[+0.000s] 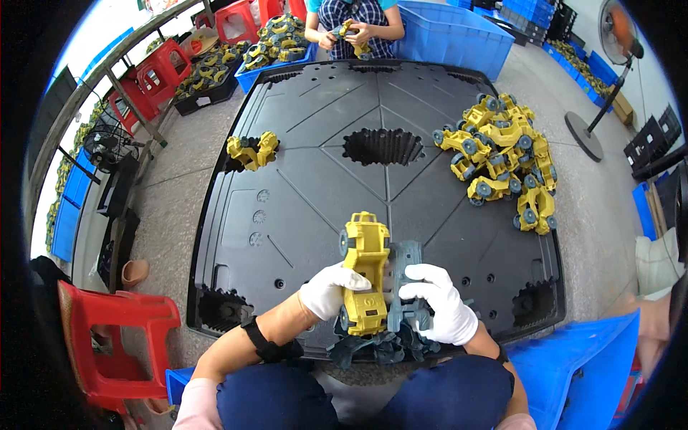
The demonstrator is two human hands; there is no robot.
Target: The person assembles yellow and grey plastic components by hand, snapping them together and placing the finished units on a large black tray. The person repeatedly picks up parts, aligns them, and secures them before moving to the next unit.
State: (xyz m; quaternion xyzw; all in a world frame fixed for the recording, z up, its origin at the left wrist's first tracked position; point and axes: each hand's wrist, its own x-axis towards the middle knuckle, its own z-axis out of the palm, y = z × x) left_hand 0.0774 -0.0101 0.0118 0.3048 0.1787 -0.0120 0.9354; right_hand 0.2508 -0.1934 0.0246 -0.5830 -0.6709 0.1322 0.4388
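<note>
My gloved left hand [330, 290] is closed on a yellow toy truck [367, 247] with grey wheels, held upright over the near part of the black table [308, 193]. Right beside it, my gloved right hand [443, 307] grips a long grey plastic toy chassis [407, 258], its fingers curled over the lower part. Whether truck and chassis touch, I cannot tell. Below them, a heap of dark grey plastic pieces [383, 350] lies along the table's near edge. Another yellow toy truck part [254, 150] rests by the left hole.
Many yellow toy trucks [502, 147] are piled at the table's right. Across from me a person [355, 29] handles another one. Blue bins [455, 36] stand beyond and at my right, a red stool [122, 337] at left, a fan [598, 93] far right.
</note>
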